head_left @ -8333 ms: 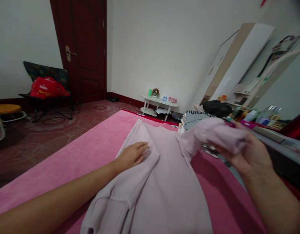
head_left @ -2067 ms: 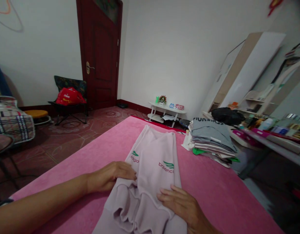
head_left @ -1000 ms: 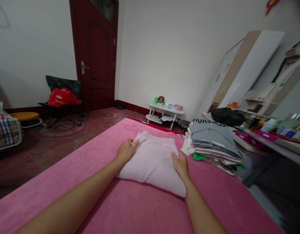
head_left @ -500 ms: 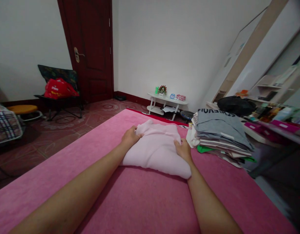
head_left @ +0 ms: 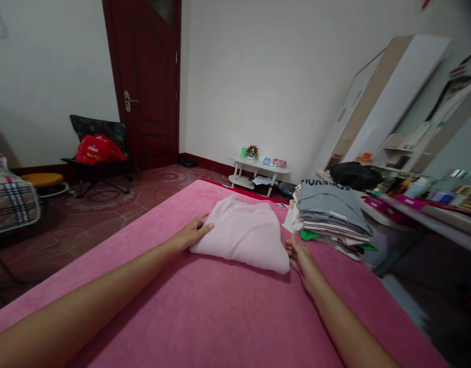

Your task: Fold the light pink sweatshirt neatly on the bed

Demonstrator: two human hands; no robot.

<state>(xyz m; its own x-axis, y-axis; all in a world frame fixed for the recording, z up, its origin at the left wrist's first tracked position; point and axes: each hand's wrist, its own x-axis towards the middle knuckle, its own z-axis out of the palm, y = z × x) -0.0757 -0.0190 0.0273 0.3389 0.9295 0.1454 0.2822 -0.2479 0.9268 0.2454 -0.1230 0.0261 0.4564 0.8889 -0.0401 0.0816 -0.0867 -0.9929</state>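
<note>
A folded pale pink garment point(head_left: 243, 233) lies on the pink bed cover point(head_left: 205, 312). My left hand point(head_left: 190, 234) rests flat on the cover at the garment's left edge, fingers stretched out and touching the fabric. At the garment's right corner my right hand point(head_left: 302, 258) lies flat on the cover, fingers spread, holding nothing. Just right of the garment stands a stack of folded clothes point(head_left: 331, 217) with a grey top on it.
A small white table point(head_left: 256, 171) with trinkets stands by the far wall. A dark chair with a red bag point(head_left: 95, 149) sits beside the dark red door point(head_left: 149, 84). A cluttered shelf point(head_left: 419, 197) runs along the right. A plaid bag point(head_left: 11, 199) is at far left.
Both hands gripped the folded garment's sides half a second ago. Now they have let go and lie flat beside it, drawn back a little toward me. The garment rests flatter.
</note>
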